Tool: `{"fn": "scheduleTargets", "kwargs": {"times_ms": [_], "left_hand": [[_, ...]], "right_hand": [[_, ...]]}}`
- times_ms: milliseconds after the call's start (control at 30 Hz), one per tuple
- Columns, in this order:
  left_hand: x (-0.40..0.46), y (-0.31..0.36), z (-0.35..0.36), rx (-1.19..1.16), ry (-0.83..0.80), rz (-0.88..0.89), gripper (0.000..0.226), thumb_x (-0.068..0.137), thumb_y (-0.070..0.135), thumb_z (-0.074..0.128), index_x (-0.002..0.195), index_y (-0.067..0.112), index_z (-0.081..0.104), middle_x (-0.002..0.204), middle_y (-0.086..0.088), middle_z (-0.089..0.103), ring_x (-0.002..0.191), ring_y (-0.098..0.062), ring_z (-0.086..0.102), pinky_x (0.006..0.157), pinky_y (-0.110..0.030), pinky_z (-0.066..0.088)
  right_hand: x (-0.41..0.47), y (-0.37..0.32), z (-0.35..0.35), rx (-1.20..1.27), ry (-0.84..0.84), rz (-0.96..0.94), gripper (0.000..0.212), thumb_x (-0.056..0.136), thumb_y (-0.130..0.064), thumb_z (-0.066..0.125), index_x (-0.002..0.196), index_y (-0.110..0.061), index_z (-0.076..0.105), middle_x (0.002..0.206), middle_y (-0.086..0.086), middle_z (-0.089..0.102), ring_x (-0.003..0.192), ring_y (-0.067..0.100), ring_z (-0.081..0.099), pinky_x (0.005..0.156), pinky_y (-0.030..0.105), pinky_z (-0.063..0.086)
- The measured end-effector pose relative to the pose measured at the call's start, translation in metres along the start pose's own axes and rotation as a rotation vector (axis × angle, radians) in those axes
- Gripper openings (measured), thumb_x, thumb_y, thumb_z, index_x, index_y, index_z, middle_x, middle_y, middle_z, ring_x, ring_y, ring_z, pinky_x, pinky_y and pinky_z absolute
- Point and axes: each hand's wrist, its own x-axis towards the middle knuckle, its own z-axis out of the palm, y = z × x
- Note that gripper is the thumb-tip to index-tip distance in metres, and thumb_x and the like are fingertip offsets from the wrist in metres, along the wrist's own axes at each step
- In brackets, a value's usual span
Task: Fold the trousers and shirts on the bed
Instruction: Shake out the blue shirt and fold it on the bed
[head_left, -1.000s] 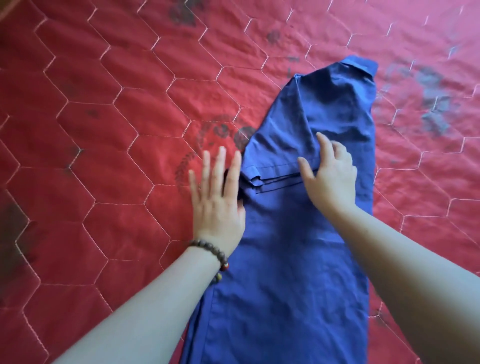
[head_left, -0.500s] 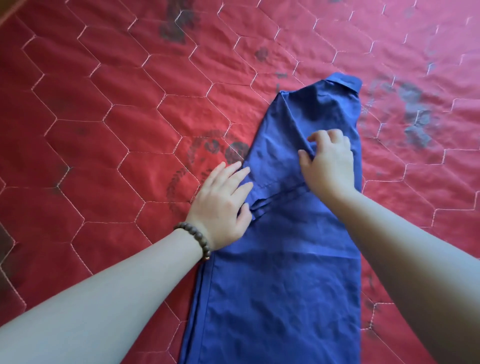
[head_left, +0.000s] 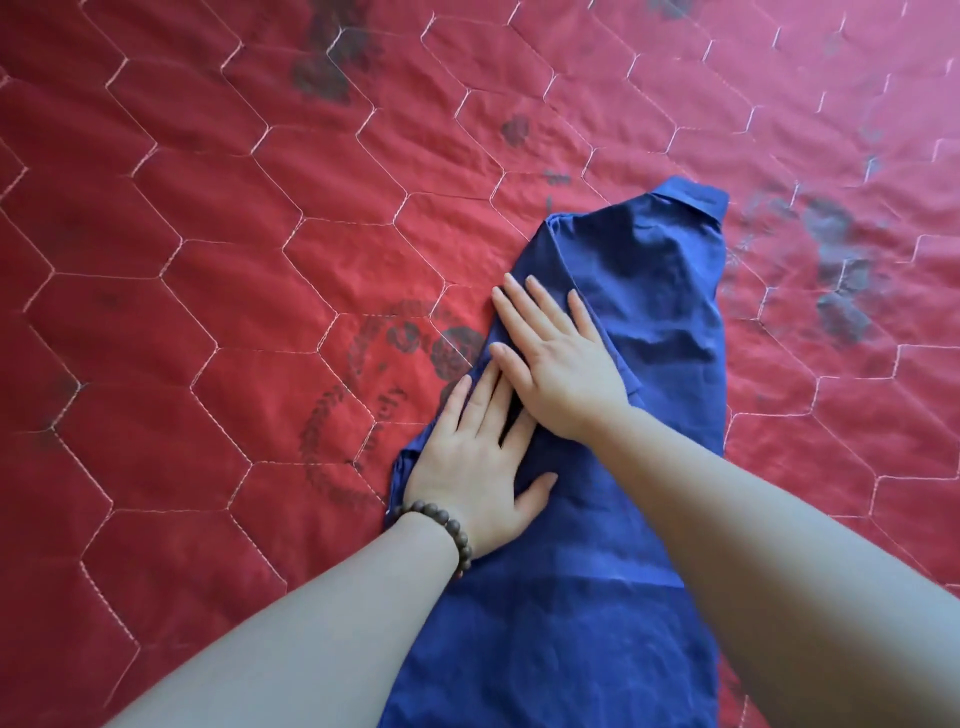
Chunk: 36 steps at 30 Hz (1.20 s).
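Note:
A blue shirt (head_left: 660, 291) lies lengthwise on the red quilted bed cover (head_left: 218, 291), folded into a narrow strip with its collar at the far end. My left hand (head_left: 483, 467), a bead bracelet on its wrist, presses flat on the shirt's left edge with straight fingers. My right hand (head_left: 558, 358) lies flat just beyond it, fingers spread over the folded sleeve area, its palm covering my left fingertips. The shirt's near end runs out of the bottom of the view, partly hidden under my right forearm.
The bed cover has hexagon stitching and faded dark printed patterns, one ring-shaped print (head_left: 384, 374) just left of the shirt. Cover surface stretches to the left and far side of the view.
My right hand has uncurled and slid left onto the shirt's left side. My left hand moved from the cover onto the shirt edge. The view shifted lower.

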Motion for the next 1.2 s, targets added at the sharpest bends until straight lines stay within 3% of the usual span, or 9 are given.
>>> {"fn": "scheduleTargets", "kwargs": {"times_ms": [200,367,467,633,767,867,1000,1133,1200], "left_hand": [[-0.001,-0.002,0.007,-0.046,0.057,0.017,0.074,0.088,0.057,0.039,0.152,0.021,0.028,0.158,-0.023,0.016,0.148,-0.033,0.012,0.117,-0.051,0.02],[-0.001,-0.003,0.008,-0.043,0.081,0.019,0.075,0.084,0.056,0.046,0.149,0.021,0.035,0.157,-0.023,0.019,0.147,-0.034,0.016,0.114,-0.052,0.023],[0.002,-0.003,0.009,-0.023,0.099,0.022,0.076,0.083,0.055,0.046,0.15,0.021,0.034,0.157,-0.023,0.019,0.147,-0.034,0.017,0.114,-0.053,0.024],[0.0,-0.003,0.012,-0.011,0.111,0.024,0.075,0.085,0.055,0.042,0.151,0.021,0.031,0.157,-0.022,0.018,0.148,-0.034,0.015,0.115,-0.053,0.024],[0.0,-0.004,0.013,0.001,0.127,0.032,0.074,0.086,0.054,0.042,0.151,0.021,0.031,0.157,-0.022,0.018,0.147,-0.034,0.016,0.115,-0.053,0.023],[0.0,-0.003,0.013,-0.006,0.139,0.032,0.073,0.085,0.053,0.041,0.151,0.021,0.032,0.157,-0.023,0.019,0.147,-0.034,0.016,0.116,-0.053,0.021],[0.0,-0.004,0.01,0.026,0.103,0.026,0.07,0.088,0.05,0.032,0.151,0.021,0.029,0.158,-0.022,0.018,0.148,-0.032,0.014,0.118,-0.051,0.018],[-0.004,0.0,0.002,0.101,0.06,0.049,0.06,0.098,0.048,0.019,0.153,0.024,0.021,0.16,-0.012,0.015,0.149,-0.028,0.01,0.119,-0.055,0.008],[-0.022,0.003,0.001,0.104,0.073,0.079,0.059,0.098,0.044,0.023,0.152,0.022,0.025,0.159,-0.011,0.019,0.148,-0.029,0.014,0.118,-0.058,0.009]], "right_hand": [[0.038,0.031,-0.007,-0.112,0.033,0.04,0.06,0.099,-0.053,0.014,0.154,-0.031,0.009,0.162,-0.009,0.005,0.149,0.013,0.001,0.12,0.047,0.001],[0.02,0.037,-0.01,-0.125,0.212,0.107,0.063,0.098,-0.047,0.029,0.152,-0.014,0.025,0.16,0.005,0.019,0.148,0.02,0.013,0.119,0.052,0.005],[-0.002,0.065,-0.011,-0.197,0.146,0.132,0.061,0.097,-0.051,0.029,0.15,-0.02,0.032,0.159,0.007,0.023,0.148,0.022,0.015,0.118,0.055,0.003],[-0.01,0.113,-0.025,-0.258,0.028,0.356,0.06,0.097,-0.055,0.016,0.153,-0.033,0.012,0.162,-0.004,0.009,0.149,0.013,0.0,0.117,0.056,-0.004],[-0.024,0.078,-0.022,-0.111,0.216,0.428,0.057,0.101,-0.043,0.029,0.153,-0.021,0.023,0.161,0.004,0.012,0.149,0.021,0.004,0.117,0.057,0.0],[-0.064,0.016,-0.005,0.033,0.337,0.272,0.055,0.099,-0.036,0.036,0.148,-0.012,0.035,0.158,0.009,0.025,0.148,0.025,0.015,0.117,0.058,0.007],[-0.14,-0.039,0.03,0.048,0.184,0.177,0.056,0.099,-0.039,0.032,0.149,-0.014,0.033,0.159,0.004,0.022,0.148,0.02,0.014,0.117,0.057,0.014],[-0.187,-0.028,0.041,-0.048,0.132,0.345,0.057,0.099,-0.039,0.028,0.15,-0.014,0.031,0.158,0.007,0.022,0.147,0.023,0.018,0.117,0.057,0.014],[-0.202,-0.025,0.043,-0.034,0.146,0.423,0.059,0.098,-0.04,0.029,0.15,-0.012,0.029,0.159,0.009,0.021,0.147,0.024,0.016,0.118,0.057,0.009]]}}
